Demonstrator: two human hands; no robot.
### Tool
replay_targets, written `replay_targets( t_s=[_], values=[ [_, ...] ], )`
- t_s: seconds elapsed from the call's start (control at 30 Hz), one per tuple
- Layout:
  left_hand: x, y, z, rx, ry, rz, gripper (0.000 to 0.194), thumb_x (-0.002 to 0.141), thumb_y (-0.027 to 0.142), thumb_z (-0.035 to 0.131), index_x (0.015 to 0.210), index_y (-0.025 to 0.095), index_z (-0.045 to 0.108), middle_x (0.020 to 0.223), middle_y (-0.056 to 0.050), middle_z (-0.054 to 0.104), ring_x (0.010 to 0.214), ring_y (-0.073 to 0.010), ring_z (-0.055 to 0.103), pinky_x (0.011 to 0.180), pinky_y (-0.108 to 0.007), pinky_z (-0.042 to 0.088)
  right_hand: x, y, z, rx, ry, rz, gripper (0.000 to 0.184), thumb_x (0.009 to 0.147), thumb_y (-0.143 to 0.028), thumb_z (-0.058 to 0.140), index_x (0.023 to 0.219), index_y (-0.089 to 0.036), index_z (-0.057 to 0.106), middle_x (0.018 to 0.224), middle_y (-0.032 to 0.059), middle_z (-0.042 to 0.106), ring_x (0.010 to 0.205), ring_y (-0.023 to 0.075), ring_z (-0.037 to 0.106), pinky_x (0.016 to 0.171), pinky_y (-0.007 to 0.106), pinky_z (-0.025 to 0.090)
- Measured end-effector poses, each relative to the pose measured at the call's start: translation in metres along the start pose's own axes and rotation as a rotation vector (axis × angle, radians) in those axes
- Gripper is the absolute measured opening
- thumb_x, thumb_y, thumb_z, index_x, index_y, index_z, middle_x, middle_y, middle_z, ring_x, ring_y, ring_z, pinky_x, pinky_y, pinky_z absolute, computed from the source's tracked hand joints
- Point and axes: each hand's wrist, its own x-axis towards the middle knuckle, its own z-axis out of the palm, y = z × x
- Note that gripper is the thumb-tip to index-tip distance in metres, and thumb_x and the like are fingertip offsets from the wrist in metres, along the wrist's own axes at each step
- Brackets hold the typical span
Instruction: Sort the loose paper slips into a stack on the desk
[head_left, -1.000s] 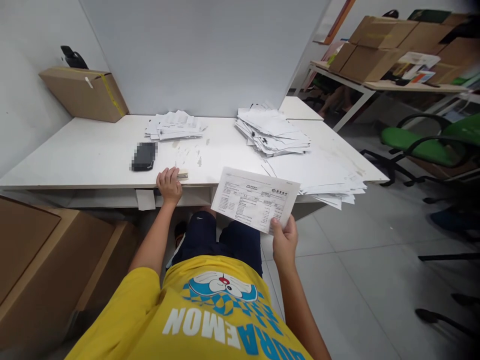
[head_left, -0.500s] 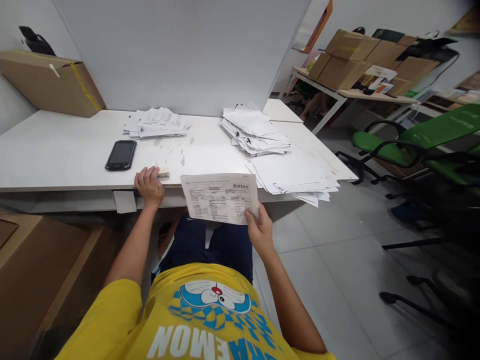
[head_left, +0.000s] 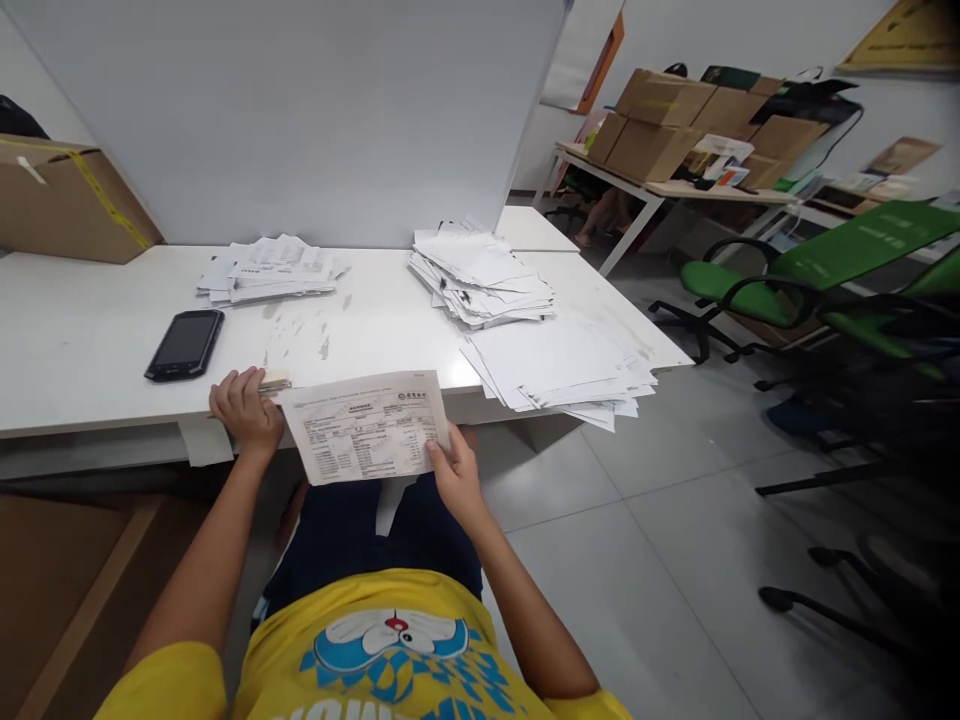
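Note:
My right hand (head_left: pixel 456 470) pinches the right edge of a printed sheet (head_left: pixel 367 430), thumb on top. The sheet is held tilted in front of the desk edge, above my lap. My left hand (head_left: pixel 249 408) is at the desk's front edge, fingers curled round a small beige-and-metal stapler-like tool (head_left: pixel 276 380), of which only the end sticks out on the right. The sheet's upper left corner comes close to that end; I cannot tell whether they touch. A black handheld device (head_left: pixel 184 345) lies on the desk beyond my left hand.
On the white desk (head_left: pixel 367 340) lie a small paper pile (head_left: pixel 270 270), a taller pile (head_left: pixel 484 275) and fanned sheets (head_left: pixel 562 365) overhanging the front edge. A cardboard box (head_left: pixel 67 200) stands at left, an open carton (head_left: pixel 67 580) below. Green chairs (head_left: pixel 750 280) are at right.
The sheet in my right hand has moved left, closer to my left hand and the small tool. My view has turned, so the desk appears shifted left and slightly lower.

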Motion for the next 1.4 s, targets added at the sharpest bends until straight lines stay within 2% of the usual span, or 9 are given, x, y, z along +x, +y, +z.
replay_targets(
  t_s=[0.2, 0.4, 0.53, 0.77, 0.93, 1.03, 1.17, 1.3, 1.4],
  values=[
    [-0.002, -0.003, -0.002, -0.013, -0.033, -0.014, 0.041, 0.098, 0.044, 0.034, 0.124, 0.024, 0.059, 0.129, -0.011, 0.063, 0.132, -0.0328, 0.048, 0.120, -0.062, 0.021, 0.023, 0.017, 0.015, 0.117, -0.028, 0.034, 0.045, 0.093, -0.051, 0.053, 0.127, -0.022, 0.061, 0.119, 0.0101, 0.072, 0.110, 0.0267, 0.068, 0.092, 0.039, 0.057],
    [-0.004, -0.007, -0.006, 0.018, -0.084, -0.109, 0.039, 0.098, 0.044, 0.039, 0.118, 0.018, 0.060, 0.122, -0.016, 0.065, 0.127, -0.0320, 0.053, 0.119, -0.059, 0.023, 0.044, 0.009, 0.030, 0.129, -0.039, -0.001, 0.044, 0.094, -0.052, 0.050, 0.126, -0.023, 0.061, 0.119, 0.0098, 0.071, 0.112, 0.0262, 0.066, 0.095, 0.039, 0.055],
    [-0.006, -0.007, -0.008, 0.085, -0.106, -0.110, 0.039, 0.094, 0.040, 0.038, 0.117, 0.019, 0.062, 0.120, -0.017, 0.067, 0.128, -0.0308, 0.054, 0.119, -0.056, 0.025, 0.062, 0.010, 0.035, 0.081, -0.047, -0.016, 0.041, 0.095, -0.050, 0.049, 0.122, -0.023, 0.062, 0.117, 0.0096, 0.071, 0.110, 0.0251, 0.065, 0.093, 0.037, 0.054],
    [-0.018, -0.019, 0.003, 0.118, -0.005, -0.028, 0.042, 0.087, 0.040, 0.036, 0.108, 0.023, 0.068, 0.110, -0.013, 0.072, 0.121, -0.0307, 0.059, 0.114, -0.055, 0.027, 0.097, 0.040, 0.047, -0.009, 0.106, 0.054, 0.043, 0.090, -0.050, 0.050, 0.120, -0.021, 0.060, 0.116, 0.0114, 0.069, 0.107, 0.0266, 0.064, 0.095, 0.042, 0.050],
    [-0.029, -0.025, 0.011, 0.063, 0.055, -0.023, 0.043, 0.088, 0.041, 0.036, 0.110, 0.024, 0.069, 0.108, -0.014, 0.074, 0.121, -0.0329, 0.060, 0.113, -0.056, 0.024, 0.128, 0.043, 0.059, 0.029, 0.118, 0.032, 0.042, 0.087, -0.046, 0.054, 0.121, -0.020, 0.060, 0.117, 0.0105, 0.068, 0.109, 0.0254, 0.062, 0.097, 0.042, 0.049],
    [-0.033, -0.024, 0.013, 0.103, 0.107, 0.071, 0.044, 0.090, 0.038, 0.035, 0.114, 0.025, 0.069, 0.109, -0.012, 0.075, 0.118, -0.0303, 0.063, 0.112, -0.052, 0.027, 0.170, 0.041, 0.081, 0.137, 0.126, -0.001, 0.042, 0.084, -0.041, 0.056, 0.119, -0.019, 0.059, 0.116, 0.0094, 0.068, 0.105, 0.0224, 0.063, 0.095, 0.039, 0.050],
    [-0.032, -0.018, 0.010, 0.170, 0.158, 0.169, 0.044, 0.092, 0.033, 0.035, 0.119, 0.026, 0.069, 0.109, -0.008, 0.076, 0.115, -0.0260, 0.065, 0.111, -0.045, 0.030, 0.249, 0.044, 0.134, 0.256, 0.107, 0.011, 0.045, 0.079, -0.026, 0.049, 0.122, -0.017, 0.055, 0.113, 0.0071, 0.068, 0.099, 0.0182, 0.064, 0.091, 0.036, 0.053],
    [-0.029, -0.012, 0.005, 0.199, 0.200, 0.222, 0.043, 0.092, 0.028, 0.035, 0.117, 0.024, 0.070, 0.106, -0.007, 0.077, 0.113, -0.0232, 0.066, 0.112, -0.040, 0.029, 0.315, 0.051, 0.193, 0.073, 0.067, 0.115, 0.051, 0.076, -0.013, 0.040, 0.126, -0.016, 0.050, 0.112, 0.0075, 0.069, 0.095, 0.0178, 0.065, 0.087, 0.037, 0.056],
    [-0.029, -0.010, 0.003, 0.198, 0.177, 0.196, 0.044, 0.092, 0.028, 0.034, 0.113, 0.023, 0.072, 0.106, -0.008, 0.077, 0.113, -0.0233, 0.065, 0.112, -0.039, 0.027, 0.336, 0.055, 0.218, -0.043, 0.051, 0.148, 0.050, 0.078, -0.014, 0.044, 0.128, -0.017, 0.049, 0.118, 0.0094, 0.067, 0.104, 0.0208, 0.063, 0.092, 0.039, 0.054]
  ],
)
